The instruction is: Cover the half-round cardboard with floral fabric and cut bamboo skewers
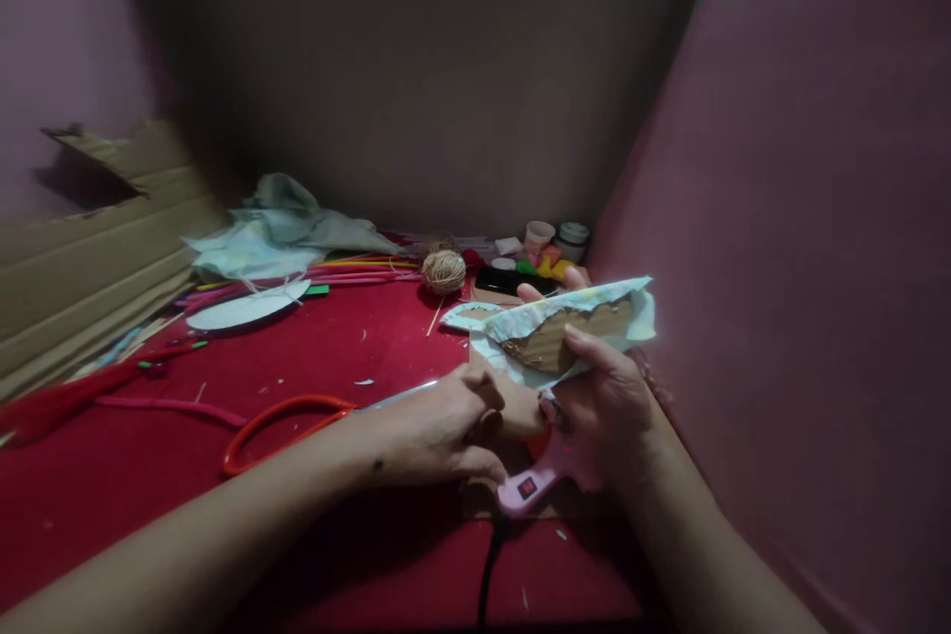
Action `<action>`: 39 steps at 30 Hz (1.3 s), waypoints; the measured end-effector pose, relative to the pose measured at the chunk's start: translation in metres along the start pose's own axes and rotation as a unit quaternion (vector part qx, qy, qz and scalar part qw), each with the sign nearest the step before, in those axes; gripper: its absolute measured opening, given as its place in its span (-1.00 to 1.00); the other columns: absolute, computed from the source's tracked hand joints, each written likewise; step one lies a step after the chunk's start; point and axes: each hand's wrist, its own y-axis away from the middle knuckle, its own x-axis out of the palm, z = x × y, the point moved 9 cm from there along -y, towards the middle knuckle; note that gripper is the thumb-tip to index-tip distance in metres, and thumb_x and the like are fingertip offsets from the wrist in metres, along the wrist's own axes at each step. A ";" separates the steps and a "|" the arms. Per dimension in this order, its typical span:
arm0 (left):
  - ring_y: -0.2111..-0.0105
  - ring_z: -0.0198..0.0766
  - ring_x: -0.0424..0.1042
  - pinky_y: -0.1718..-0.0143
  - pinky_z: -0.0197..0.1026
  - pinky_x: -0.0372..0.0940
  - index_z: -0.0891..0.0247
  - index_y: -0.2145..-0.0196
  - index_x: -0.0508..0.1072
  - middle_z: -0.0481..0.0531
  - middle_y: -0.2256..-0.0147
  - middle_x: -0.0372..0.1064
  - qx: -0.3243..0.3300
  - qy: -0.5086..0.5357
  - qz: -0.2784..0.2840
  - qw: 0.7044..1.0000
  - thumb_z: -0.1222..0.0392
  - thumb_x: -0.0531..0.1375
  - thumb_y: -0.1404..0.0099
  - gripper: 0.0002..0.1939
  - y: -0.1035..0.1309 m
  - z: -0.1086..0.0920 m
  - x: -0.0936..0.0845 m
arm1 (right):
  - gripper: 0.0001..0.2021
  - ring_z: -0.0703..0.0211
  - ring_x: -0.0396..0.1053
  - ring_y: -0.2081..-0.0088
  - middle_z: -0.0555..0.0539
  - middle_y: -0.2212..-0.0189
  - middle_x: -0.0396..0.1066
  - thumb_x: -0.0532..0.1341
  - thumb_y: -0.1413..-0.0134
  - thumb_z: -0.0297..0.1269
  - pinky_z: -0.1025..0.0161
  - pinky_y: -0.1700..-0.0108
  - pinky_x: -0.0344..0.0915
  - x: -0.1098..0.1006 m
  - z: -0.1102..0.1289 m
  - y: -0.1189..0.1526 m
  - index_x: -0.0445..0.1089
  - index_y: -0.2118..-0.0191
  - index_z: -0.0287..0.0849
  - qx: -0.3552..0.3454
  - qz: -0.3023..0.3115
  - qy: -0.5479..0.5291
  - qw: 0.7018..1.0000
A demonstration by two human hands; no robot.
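Note:
My right hand (616, 396) grips a cardboard piece (546, 337) whose edges are wrapped in pale, patterned fabric (643, 312). Its thumb presses on the bare brown cardboard, and other fingers show behind it. Below that hand a pink glue gun (550, 475) rests on a cardboard sheet, its black cord (488, 565) running towards me. My left hand (453, 426) is by the glue gun's handle, with thumb and fingers curved but apart; the thumb tip is at the handle or just beside it. Red-handled scissors (286, 416) lie partly hidden under my left forearm.
A ball of twine (444, 270), a black phone-like object (512, 279) and small tubs (572, 240) stand along the back. Crumpled fabric (282, 228), a white oval (249, 305) and pink pipe cleaners (174, 404) lie left. Pink walls (802, 267) and corrugated cardboard (89, 267) border the red surface.

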 end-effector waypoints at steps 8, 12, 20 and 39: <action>0.58 -0.38 0.25 0.57 -0.33 0.15 0.34 0.38 0.42 -0.03 0.53 0.28 -0.174 0.376 -0.221 0.883 0.13 0.15 -0.18 -0.81 0.014 0.070 -0.040 | -0.39 0.02 0.36 -0.06 -0.01 -0.07 0.39 0.12 -0.07 -0.38 -0.21 -0.17 0.15 0.007 -0.008 0.005 0.05 -0.24 0.17 0.003 -0.004 0.001 1.000; 0.57 -0.39 0.26 0.61 -0.37 0.11 0.35 0.39 0.46 0.00 0.53 0.30 -0.168 0.515 -0.196 0.817 0.02 0.22 -0.18 -0.71 0.018 0.073 -0.038 | -0.38 0.01 0.37 -0.05 0.00 -0.08 0.38 0.12 -0.07 -0.40 -0.23 -0.17 0.13 0.008 -0.017 0.005 0.05 -0.24 0.18 0.020 -0.007 -0.016 1.000; 0.68 -0.45 0.13 0.67 -0.38 -0.01 0.35 0.46 0.48 -0.08 0.65 0.23 -0.195 0.434 -0.200 0.856 0.11 0.28 -0.10 -0.79 0.023 0.078 -0.038 | -0.35 0.04 0.37 -0.06 -0.02 -0.07 0.39 0.12 -0.09 -0.41 -0.18 -0.18 0.13 0.012 -0.027 0.011 -0.01 -0.27 0.17 0.032 -0.005 0.017 0.999; 0.53 -0.35 0.32 0.50 -0.32 0.21 0.33 0.49 0.43 0.01 0.52 0.41 -0.110 0.077 -0.423 0.896 0.27 0.15 -0.16 -0.89 0.034 0.051 -0.060 | -0.30 0.04 0.40 -0.02 -0.02 -0.07 0.38 0.13 -0.03 -0.42 -0.04 -0.12 0.27 0.020 -0.024 0.011 -0.04 -0.28 0.14 0.016 -0.009 0.097 0.995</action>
